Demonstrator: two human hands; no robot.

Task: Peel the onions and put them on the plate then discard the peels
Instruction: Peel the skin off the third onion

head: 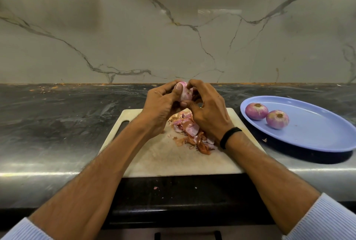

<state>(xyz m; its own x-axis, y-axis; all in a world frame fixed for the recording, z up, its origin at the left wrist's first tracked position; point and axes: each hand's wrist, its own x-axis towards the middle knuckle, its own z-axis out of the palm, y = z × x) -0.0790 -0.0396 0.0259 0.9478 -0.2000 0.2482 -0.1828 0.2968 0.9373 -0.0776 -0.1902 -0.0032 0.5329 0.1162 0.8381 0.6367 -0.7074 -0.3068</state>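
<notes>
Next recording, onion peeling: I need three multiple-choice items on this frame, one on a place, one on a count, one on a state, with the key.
1. Where does the pile of peels lie? A. in a bowl B. on the cutting board C. in a sink
2. How many peeled onions lie on the blue plate? A. one B. two C. four
3. The third onion is: A. gripped by both hands B. lying in a bowl C. halved
Key: B, the peels are heaped on the board; B, two sit side by side; A, left hand and right hand curl round it.
</notes>
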